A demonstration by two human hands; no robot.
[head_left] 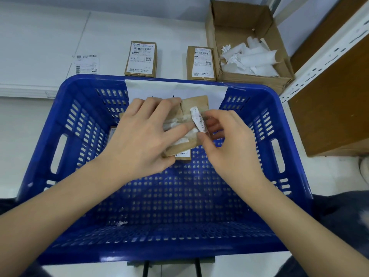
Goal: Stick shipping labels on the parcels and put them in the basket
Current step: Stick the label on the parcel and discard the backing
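Observation:
Over the blue basket [60,120] my left hand [139,136] grips a brown parcel [195,105] from above. My right hand [229,140] pinches a curled white label strip [197,120] at the parcel's right side. White torn residue shows across the parcel's face. Another labelled parcel [182,156] lies in the basket under the held one, mostly hidden. Two labelled brown parcels [141,58] [201,63] lie on the white table behind the basket. A loose shipping label [86,64] lies at the table's left.
A cardboard box [229,23] holding curled white backing papers [253,56] stands at the back right. A white slotted shelf post [319,54] and a brown panel [331,108] rise on the right. A white sheet [199,89] hangs over the basket's far rim.

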